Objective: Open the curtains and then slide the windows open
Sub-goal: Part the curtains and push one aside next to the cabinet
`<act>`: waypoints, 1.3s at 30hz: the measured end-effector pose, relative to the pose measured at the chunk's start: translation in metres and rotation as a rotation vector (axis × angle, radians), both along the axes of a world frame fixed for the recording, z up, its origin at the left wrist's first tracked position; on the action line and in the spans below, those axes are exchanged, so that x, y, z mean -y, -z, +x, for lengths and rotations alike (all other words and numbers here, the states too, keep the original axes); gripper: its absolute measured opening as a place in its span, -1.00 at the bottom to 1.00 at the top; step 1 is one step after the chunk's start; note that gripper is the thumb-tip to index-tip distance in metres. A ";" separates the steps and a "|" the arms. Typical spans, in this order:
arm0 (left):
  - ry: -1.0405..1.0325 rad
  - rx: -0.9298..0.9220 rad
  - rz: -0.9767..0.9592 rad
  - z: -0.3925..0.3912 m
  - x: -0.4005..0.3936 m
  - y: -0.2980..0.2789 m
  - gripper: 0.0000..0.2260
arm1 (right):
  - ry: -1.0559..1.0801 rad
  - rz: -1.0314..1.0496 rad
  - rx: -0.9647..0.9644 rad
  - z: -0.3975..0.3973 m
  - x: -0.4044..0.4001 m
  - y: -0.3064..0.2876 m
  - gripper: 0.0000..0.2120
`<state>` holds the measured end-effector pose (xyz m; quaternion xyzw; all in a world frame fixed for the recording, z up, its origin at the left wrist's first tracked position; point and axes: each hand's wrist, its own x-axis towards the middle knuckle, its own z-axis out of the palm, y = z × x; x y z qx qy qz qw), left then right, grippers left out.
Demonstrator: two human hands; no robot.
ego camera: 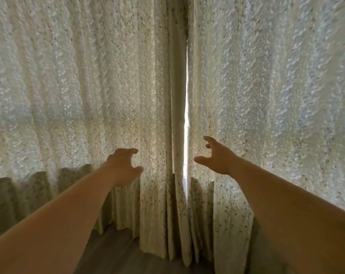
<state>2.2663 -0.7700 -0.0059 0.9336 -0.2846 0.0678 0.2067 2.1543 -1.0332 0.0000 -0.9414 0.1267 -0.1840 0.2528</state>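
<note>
Two pale cream fabric curtains with a small floral print hang straight down to the dark wood floor (116,252), their pleats running vertically. The left curtain panel (78,86) and the right curtain panel (266,86) almost meet at the middle, leaving a thin upright slit of bright daylight (186,123). Daylight glows through the cloth. The left hand (124,167) and the right hand (217,159) reach toward the inner edges, fingers spread and curved, grasping nothing.
</note>
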 end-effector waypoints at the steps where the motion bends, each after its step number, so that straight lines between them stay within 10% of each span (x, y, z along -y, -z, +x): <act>1: 0.010 0.012 0.021 0.014 0.009 0.003 -0.40 | 0.018 0.041 0.025 0.012 0.011 0.001 -0.16; 16: -0.161 0.129 -0.048 0.337 0.150 0.005 -0.25 | -0.016 0.331 0.147 0.385 0.162 -0.011 0.12; 39: 0.000 0.014 -0.282 0.715 0.209 0.003 0.12 | 0.067 0.427 0.378 0.716 0.138 -0.011 0.38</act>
